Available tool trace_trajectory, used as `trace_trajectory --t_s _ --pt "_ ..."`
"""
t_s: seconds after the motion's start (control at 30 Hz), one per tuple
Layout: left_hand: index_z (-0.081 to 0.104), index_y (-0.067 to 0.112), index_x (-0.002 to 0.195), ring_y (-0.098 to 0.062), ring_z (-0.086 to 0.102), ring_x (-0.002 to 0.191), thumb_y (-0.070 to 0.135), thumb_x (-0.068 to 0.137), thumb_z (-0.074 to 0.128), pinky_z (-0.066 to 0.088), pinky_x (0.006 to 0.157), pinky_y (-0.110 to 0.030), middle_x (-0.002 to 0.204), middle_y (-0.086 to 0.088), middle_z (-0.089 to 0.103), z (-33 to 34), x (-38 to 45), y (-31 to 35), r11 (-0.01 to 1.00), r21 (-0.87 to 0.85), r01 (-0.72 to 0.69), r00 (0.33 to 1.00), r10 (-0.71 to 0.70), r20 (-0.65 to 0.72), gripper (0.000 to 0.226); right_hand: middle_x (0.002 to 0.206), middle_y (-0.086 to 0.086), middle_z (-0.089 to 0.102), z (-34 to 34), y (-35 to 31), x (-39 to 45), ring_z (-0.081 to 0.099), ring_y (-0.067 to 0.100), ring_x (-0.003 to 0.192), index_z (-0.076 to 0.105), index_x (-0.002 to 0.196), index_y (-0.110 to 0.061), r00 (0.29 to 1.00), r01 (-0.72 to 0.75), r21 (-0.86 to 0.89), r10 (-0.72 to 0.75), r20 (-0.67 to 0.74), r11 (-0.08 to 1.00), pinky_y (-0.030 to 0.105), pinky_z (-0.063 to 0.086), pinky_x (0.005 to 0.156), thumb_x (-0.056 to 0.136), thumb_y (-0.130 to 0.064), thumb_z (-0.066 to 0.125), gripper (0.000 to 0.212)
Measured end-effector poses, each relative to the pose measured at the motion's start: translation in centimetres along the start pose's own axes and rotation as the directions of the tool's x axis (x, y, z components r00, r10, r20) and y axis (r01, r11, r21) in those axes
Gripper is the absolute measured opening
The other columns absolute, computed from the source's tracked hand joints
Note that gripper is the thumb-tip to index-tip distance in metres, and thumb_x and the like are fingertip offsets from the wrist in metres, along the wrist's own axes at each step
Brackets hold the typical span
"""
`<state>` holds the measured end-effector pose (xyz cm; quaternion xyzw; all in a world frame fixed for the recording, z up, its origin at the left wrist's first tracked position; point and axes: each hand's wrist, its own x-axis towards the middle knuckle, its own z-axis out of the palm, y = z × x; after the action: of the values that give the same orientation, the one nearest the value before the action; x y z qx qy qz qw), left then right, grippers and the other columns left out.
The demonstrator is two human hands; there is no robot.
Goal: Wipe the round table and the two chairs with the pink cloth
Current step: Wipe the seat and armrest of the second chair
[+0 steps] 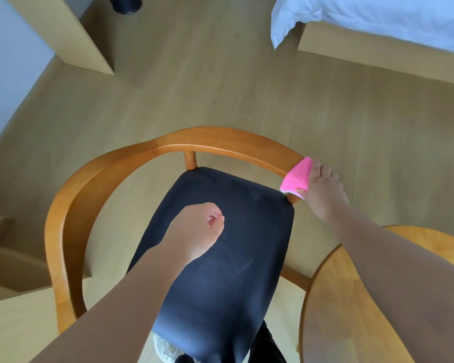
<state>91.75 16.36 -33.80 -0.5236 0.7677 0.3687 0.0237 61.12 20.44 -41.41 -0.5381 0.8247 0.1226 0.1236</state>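
Observation:
A wooden chair [95, 179] with a curved back rail and a dark blue seat stands right below me. The pink cloth [296, 175] is wrapped over the right end of that rail, and my right hand [323, 187] grips it there with fingers round the wood. My left hand [197, 229] hovers above the seat with its fingers curled in, holding nothing. The round wooden table [351, 305] shows at the lower right, partly hidden by my right forearm. Only one chair is in sight.
A bed [378, 56] with white bedding fills the top right. A light wooden cabinet [71, 38] stands at the top left with a black object beside it. Low wooden furniture [13, 260] sits at the left edge. Wooden floor lies beyond the chair.

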Motion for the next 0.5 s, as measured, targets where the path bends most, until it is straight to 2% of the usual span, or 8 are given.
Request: trace_trajectory --t_s 0.1,0.23,0.33,0.4,0.43,0.5 --pt "0.062 0.025 0.097 -0.006 0.060 0.082 0.032 0.094 0.048 0.053 0.077 -0.028 0.084 0.016 0.062 0.1 -0.5 0.0 1.000 -0.010 0.002 1.000 -0.002 0.004 0.016 0.131 0.024 0.040 0.1 0.0 -0.6 0.045 0.034 0.115 0.005 0.147 0.008 0.998 -0.053 0.039 0.052 0.030 0.998 0.039 0.043 0.093 0.094 -0.040 0.056 0.088" --pt "0.061 0.027 0.095 -0.005 0.060 0.080 0.033 0.094 0.048 0.053 0.075 -0.027 0.083 0.015 0.062 -0.2 -1.5 0.3 1.000 -0.014 -0.006 1.000 0.006 -0.001 0.014 0.131 0.025 0.044 -0.8 -0.7 -0.9 0.050 0.034 0.116 0.014 0.145 0.009 0.986 -0.154 0.093 0.147 0.076 0.984 0.038 0.046 0.091 0.091 -0.025 0.064 0.081" --pt "0.061 0.027 0.094 -0.005 0.059 0.079 0.032 0.094 0.048 0.052 0.073 -0.024 0.082 0.015 0.062 -1.2 -2.2 -0.1 1.000 -0.002 -0.023 1.000 0.023 -0.019 0.014 0.134 0.022 0.048 -1.4 -1.0 -1.7 0.053 0.034 0.117 0.024 0.144 0.007 0.958 -0.278 0.170 0.260 0.125 0.945 0.039 0.048 0.090 0.092 -0.008 0.059 0.065" --pt "0.061 0.027 0.095 -0.006 0.059 0.078 0.032 0.094 0.048 0.051 0.072 -0.021 0.083 0.015 0.062 -2.1 -2.7 -0.5 0.999 0.013 -0.046 0.998 0.047 -0.037 0.014 0.125 0.020 0.057 -1.6 -1.4 -2.4 0.058 0.035 0.111 0.028 0.142 0.006 0.930 -0.363 0.232 0.332 0.159 0.903 0.041 0.048 0.088 0.090 0.001 0.055 0.060" --pt "0.061 0.027 0.095 -0.006 0.059 0.078 0.032 0.094 0.048 0.051 0.072 -0.020 0.082 0.015 0.062 -2.5 -3.0 -0.8 0.998 0.014 -0.054 0.997 0.055 -0.048 0.014 0.119 0.019 0.061 -1.9 -1.9 -2.8 0.060 0.036 0.108 0.026 0.144 0.005 0.922 -0.382 0.259 0.348 0.168 0.887 0.042 0.049 0.087 0.087 0.004 0.056 0.064" --pt "0.061 0.027 0.094 -0.006 0.059 0.078 0.032 0.094 0.049 0.051 0.073 -0.021 0.081 0.015 0.062 -3.5 -3.9 -1.5 0.998 0.015 -0.062 0.996 0.063 -0.070 0.013 0.112 0.018 0.064 -2.5 -3.7 -3.8 0.062 0.035 0.103 0.010 0.150 0.000 0.937 -0.345 0.311 0.310 0.159 0.886 0.042 0.050 0.085 0.086 0.003 0.057 0.080"
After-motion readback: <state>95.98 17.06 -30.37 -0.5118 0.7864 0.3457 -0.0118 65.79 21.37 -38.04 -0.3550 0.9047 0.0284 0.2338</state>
